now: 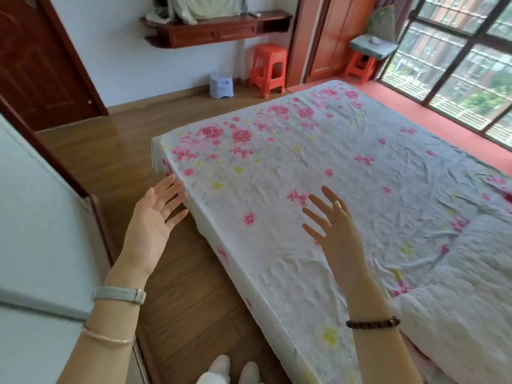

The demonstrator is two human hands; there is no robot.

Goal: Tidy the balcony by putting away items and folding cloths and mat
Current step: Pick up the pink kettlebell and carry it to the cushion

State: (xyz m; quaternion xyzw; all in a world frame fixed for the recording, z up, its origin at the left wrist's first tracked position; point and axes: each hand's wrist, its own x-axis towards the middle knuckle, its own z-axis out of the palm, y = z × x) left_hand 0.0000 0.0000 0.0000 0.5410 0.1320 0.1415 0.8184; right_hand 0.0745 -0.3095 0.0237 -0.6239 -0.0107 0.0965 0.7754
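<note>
Left hand [155, 223]: I see the palm up, fingers straight and spread, holding nothing. The tips are just beside the near left edge of the bed [219, 253]; I cannot tell if they touch it.
Right hand [335, 231]: fingers spread and straight, empty, over the near part of the sheet.
Floral sheet [304, 162]: spread flat across the bed, wrinkled.
Quilt [457, 286]: white, bunched at near right on the sheet.
Far wall: orange stool [268, 69], small pale stool [221, 85].
Left: wood floor [110, 151].
</note>
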